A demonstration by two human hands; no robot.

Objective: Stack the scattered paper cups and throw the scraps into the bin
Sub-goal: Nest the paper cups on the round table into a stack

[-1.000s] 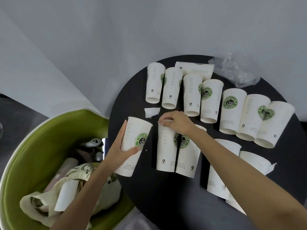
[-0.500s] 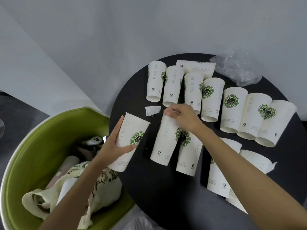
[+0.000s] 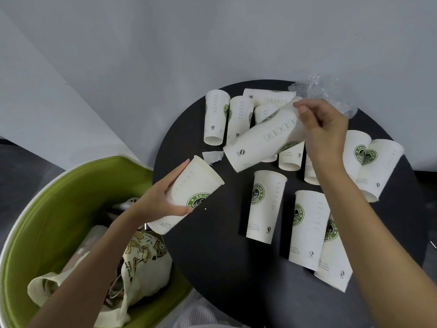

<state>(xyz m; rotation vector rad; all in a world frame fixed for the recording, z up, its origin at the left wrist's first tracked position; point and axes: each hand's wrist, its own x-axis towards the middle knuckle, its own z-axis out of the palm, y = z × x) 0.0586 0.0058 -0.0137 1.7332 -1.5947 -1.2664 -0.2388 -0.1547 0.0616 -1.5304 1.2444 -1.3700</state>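
Your left hand [image 3: 165, 197] is gripping a paper cup [image 3: 196, 192], thumb and fingers curled round its side, at the black table's [image 3: 212, 268] edge beside the green bin [image 3: 54, 197]. Your right hand [image 3: 324, 131] is pinching a second cup [image 3: 267, 140] by one end, holding it tilted above the standing cups. A paper scrap [image 3: 212, 156] is lying on the table between the two held cups.

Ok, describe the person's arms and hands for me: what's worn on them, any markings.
Two bare human arms with no sleeves in view: the left forearm and right forearm are uncovered up to the frame's edge. The left hand and right hand wear no gloves, and no ring, watch or bracelet shows. The right thumbnail looks short and unpainted.
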